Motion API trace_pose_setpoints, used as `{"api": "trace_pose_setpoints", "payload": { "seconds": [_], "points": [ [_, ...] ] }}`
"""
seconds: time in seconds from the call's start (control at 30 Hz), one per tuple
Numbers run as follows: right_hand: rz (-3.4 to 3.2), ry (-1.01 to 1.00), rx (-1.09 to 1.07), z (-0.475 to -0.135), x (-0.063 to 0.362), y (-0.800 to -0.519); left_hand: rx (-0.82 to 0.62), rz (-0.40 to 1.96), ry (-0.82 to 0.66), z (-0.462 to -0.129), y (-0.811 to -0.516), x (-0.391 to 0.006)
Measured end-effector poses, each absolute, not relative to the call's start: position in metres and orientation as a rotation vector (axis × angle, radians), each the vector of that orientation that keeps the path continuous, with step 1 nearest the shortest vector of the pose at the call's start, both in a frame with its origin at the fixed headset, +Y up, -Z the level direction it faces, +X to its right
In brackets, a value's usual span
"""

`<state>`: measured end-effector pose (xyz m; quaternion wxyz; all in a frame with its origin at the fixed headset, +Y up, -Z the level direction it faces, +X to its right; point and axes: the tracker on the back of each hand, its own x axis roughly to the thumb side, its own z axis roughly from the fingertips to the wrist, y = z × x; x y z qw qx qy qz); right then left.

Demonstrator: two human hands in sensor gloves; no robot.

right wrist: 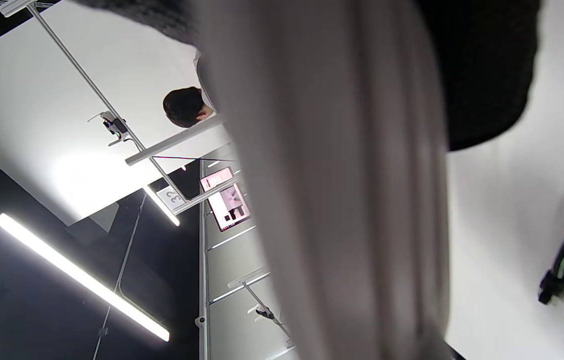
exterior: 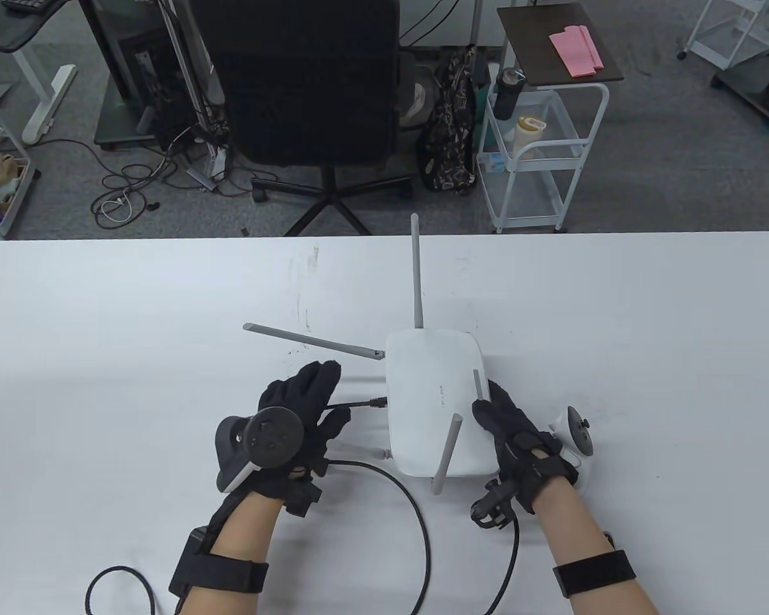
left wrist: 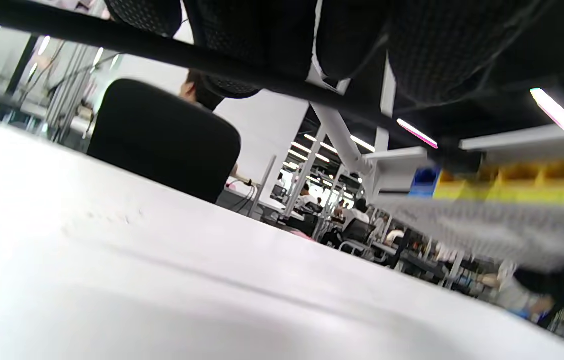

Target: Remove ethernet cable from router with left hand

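A white router with several grey antennas lies at the table's middle. A black ethernet cable meets its left side, with the plug at the router's edge. My left hand grips this cable just left of the plug. In the left wrist view the cable runs under my fingers to the router's yellow ports; I cannot tell how deep the plug sits. My right hand holds the router's right edge. The right wrist view is filled by a blurred grey router part.
The cable's slack loops over the table in front of the router. Antennas stick out to the back, the left and the front. An office chair and a white cart stand beyond the table's far edge.
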<state>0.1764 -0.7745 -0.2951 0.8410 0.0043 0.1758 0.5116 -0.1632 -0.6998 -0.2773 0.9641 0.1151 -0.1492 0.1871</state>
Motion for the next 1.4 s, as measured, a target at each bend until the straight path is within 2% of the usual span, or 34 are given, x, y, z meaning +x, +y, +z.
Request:
{"api": "trace_pose_setpoints", "payload": {
  "seconds": [0.17,0.33,0.4,0.67,1.17,1.4],
  "points": [
    [0.988,0.425,-0.002,-0.289,0.162,-0.776,0.349,0.355,-0.345,-0.268,-0.696,-0.144],
    [0.949,0.478,0.002,-0.282,0.147,-0.774,0.490,0.265,-0.320,-0.260,-0.694,-0.136],
    [0.939,0.477,-0.020,-0.281,0.144,-0.776,0.484,0.250,-0.314,-0.260,-0.693,-0.137],
    [0.888,0.512,-0.021,-0.285,0.146,-0.781,0.631,0.240,-0.383,-0.251,-0.686,-0.136],
    [0.921,0.548,-0.010,-0.287,0.153,-0.780,0.591,0.269,-0.448,-0.251,-0.686,-0.134],
    [0.931,0.563,0.003,-0.288,0.156,-0.780,0.526,0.398,-0.519,-0.255,-0.684,-0.137]
  ]
}}
